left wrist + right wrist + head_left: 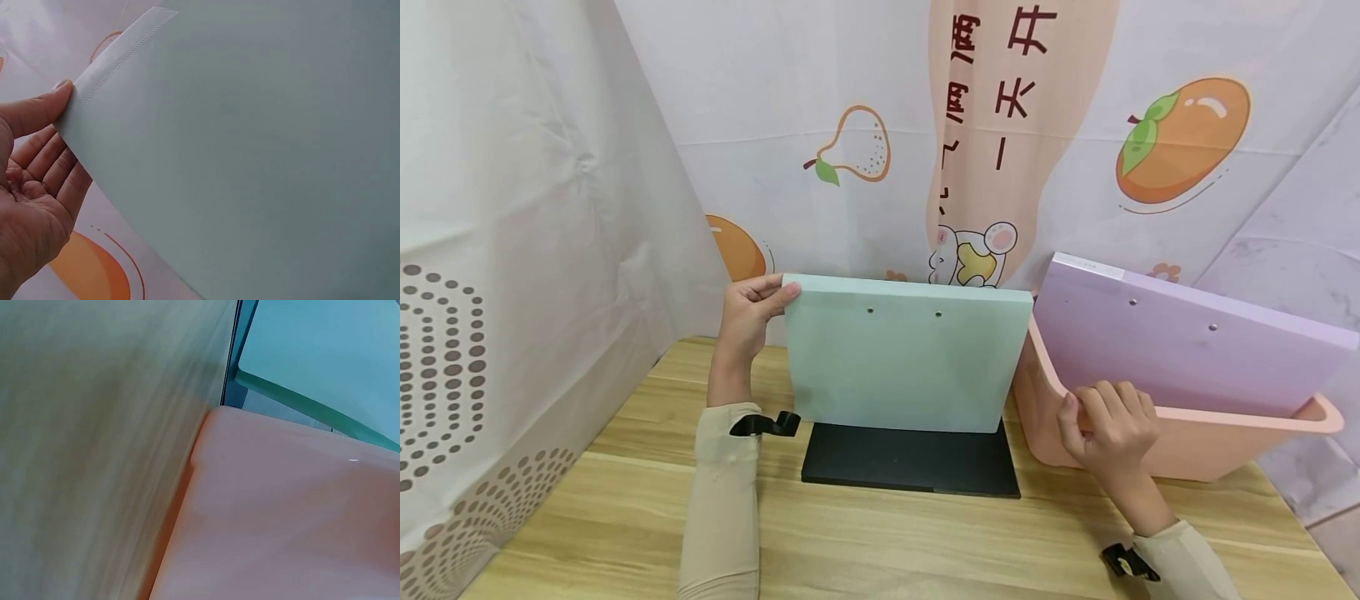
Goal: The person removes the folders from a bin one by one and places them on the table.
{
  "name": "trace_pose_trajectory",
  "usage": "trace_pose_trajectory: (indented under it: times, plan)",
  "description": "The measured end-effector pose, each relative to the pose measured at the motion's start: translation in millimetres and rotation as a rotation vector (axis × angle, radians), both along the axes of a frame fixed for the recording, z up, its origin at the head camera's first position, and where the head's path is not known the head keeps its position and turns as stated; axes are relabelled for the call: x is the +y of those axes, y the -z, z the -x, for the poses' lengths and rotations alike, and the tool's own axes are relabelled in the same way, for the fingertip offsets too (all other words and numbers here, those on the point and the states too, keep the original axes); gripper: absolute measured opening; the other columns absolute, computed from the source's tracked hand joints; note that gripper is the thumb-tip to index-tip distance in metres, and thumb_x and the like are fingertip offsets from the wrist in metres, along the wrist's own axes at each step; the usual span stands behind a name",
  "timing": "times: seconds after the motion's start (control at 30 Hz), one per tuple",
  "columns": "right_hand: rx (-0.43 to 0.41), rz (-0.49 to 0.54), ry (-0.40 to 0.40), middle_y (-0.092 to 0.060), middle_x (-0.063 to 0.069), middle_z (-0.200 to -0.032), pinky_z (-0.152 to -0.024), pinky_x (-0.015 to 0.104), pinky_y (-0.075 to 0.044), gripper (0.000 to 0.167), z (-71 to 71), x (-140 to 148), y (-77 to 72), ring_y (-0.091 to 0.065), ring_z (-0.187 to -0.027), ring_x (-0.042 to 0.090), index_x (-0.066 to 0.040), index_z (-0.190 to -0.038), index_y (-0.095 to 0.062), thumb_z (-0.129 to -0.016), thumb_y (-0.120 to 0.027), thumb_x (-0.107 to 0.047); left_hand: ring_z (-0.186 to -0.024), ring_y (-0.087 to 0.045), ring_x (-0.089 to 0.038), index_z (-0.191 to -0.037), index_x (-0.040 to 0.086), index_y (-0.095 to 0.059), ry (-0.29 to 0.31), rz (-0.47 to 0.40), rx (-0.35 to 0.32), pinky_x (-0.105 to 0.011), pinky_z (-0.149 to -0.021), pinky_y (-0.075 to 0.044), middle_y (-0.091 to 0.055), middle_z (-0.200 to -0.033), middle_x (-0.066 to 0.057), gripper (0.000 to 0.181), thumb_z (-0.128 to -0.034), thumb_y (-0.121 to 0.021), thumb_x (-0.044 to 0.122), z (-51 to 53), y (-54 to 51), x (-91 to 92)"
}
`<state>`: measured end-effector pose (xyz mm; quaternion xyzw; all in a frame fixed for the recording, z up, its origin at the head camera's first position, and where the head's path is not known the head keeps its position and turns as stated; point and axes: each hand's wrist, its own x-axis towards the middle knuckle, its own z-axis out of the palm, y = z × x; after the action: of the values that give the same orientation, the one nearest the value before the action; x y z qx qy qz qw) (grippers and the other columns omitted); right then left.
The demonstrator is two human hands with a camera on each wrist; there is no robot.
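I have the green folder (908,367) by its far left corner: my left hand (747,321) pinches it, thumb on the face toward me and fingers behind. With one corner carrying it, I think the free right side is apt to sag or swing, so a firm pinch and a steady wrist should serve best, without squeezing hard enough to crease the cover. I would also mind its right edge, close to the pink bin (1217,448), where a careless tilt could make it catch.

My right hand (1111,427) is curled over the bin's near rim toward its left end; a light, even grip there should steady the bin without tipping it.

The green folder stands upright to the right of my left hand and to the left of my right. Its lower edge is over the far part of the black board (910,460) lying on the bench (865,546); I cannot tell whether they touch.
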<state>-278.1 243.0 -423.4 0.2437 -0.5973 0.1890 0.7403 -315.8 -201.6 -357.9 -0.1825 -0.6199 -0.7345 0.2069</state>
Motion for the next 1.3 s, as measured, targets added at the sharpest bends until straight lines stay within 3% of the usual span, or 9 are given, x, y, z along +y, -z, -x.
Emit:
trace_pose_trajectory:
  times: [0.3, 0.57, 0.8, 1.07, 1.3]
  plan:
    - [-0.001, 0.004, 0.001, -0.042, 0.014, -0.049, -0.05, 0.044, -0.023, 0.051, -5.8, -5, -8.3, -0.034, -0.046, 0.035, 0.0, -0.054, -0.049, -0.096, -0.052, -0.027, -0.067, -0.074, -0.009, -0.087, 0.017, -0.081, -0.113, -0.016, 0.006, -0.022, -0.061, -0.06, -0.079, -0.079, 0.004, 0.024, -0.0883, -0.074, -0.006, -1.1, -2.9, 3.6]
    - [0.005, 0.01, 0.001, -0.042, 0.014, -0.048, -0.051, 0.044, -0.023, 0.05, -4.3, -5, -7.1, -0.033, -0.046, 0.034, 0.0, -0.053, -0.048, -0.095, -0.053, -0.026, -0.064, -0.072, -0.007, -0.081, 0.02, -0.081, -0.192, -0.032, -0.102, -0.02, -0.06, -0.058, -0.077, -0.075, 0.007, 0.022, -0.0866, -0.079, -0.001, 3.0, 1.6, 4.0]
    - [0.001, 0.004, 0.001, -0.043, 0.014, -0.049, -0.051, 0.044, -0.023, 0.048, -1.4, -2, -3.4, -0.034, -0.046, 0.035, 0.001, -0.054, -0.05, -0.094, -0.054, -0.025, -0.065, -0.072, -0.006, -0.08, 0.022, -0.08, -0.198, -0.016, -0.101, -0.02, -0.06, -0.058, -0.077, -0.075, 0.009, 0.029, -0.0879, -0.075, -0.005, 4.8, 4.5, 2.3]
    - [0.01, 0.012, 0.0, -0.041, 0.014, -0.048, -0.051, 0.044, -0.023, 0.049, -5.8, -6, -10.0, -0.032, -0.046, 0.034, 0.0, -0.053, -0.048, -0.095, -0.052, -0.026, -0.064, -0.071, -0.006, -0.08, 0.022, -0.081, -0.194, -0.013, -0.091, -0.019, -0.059, -0.058, -0.077, -0.074, 0.01, 0.029, -0.0873, -0.076, -0.006, 7.1, 7.0, 2.5]
    - [0.009, 0.011, 0.005, -0.041, 0.013, -0.048, -0.05, 0.044, -0.022, 0.05, -6.6, -6, -10.9, -0.033, -0.046, 0.034, 0.0, -0.053, -0.048, -0.095, -0.052, -0.026, -0.066, -0.072, -0.007, -0.085, 0.013, -0.082, -0.226, -0.004, -0.111, -0.021, -0.061, -0.059, -0.079, -0.08, 0.0, 0.012, -0.0845, -0.081, 0.0, 8.0, 9.0, 2.3]
